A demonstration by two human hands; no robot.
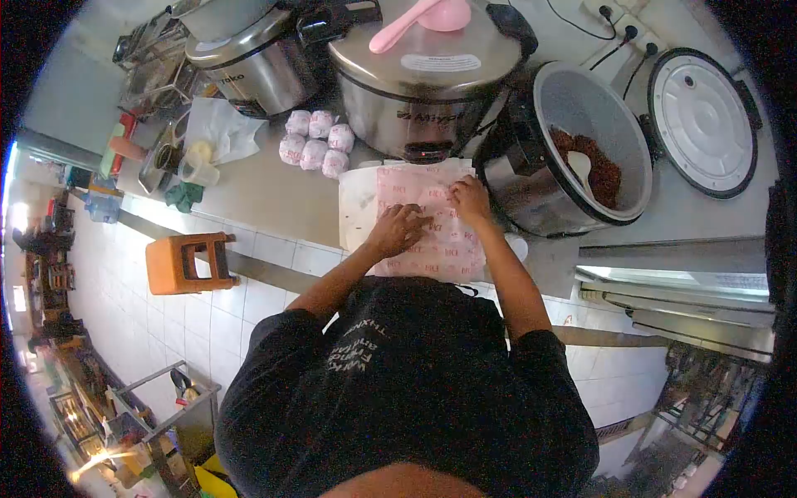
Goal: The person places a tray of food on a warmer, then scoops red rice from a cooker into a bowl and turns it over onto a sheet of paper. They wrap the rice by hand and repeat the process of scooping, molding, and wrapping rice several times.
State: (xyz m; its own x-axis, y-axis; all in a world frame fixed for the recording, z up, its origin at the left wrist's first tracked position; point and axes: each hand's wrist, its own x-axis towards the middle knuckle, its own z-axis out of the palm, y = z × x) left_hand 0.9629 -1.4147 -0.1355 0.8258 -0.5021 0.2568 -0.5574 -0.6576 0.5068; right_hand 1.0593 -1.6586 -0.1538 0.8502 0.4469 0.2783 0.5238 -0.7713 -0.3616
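Note:
A stack of pink wrapping paper (432, 259) printed with red "RICE" lettering lies on the counter in front of me, over a whiter sheet (357, 199) that shows at its left. My left hand (403, 230) rests on the middle of the paper with its fingers spread. Near the paper's upper right side, my right hand (471, 200) touches the top sheet, fingers slightly bent and apart; its thumb is hard to make out. Several round wrapped bundles (315, 145) in similar paper sit together to the upper left of the stack.
A large lidded cooker (415, 91) stands behind the paper, with a pink scoop (423, 18) on its lid. At the right, an open cooker (573, 141) holds reddish-brown food and a white scoop (579, 172). An orange stool (178, 264) stands on the floor at left.

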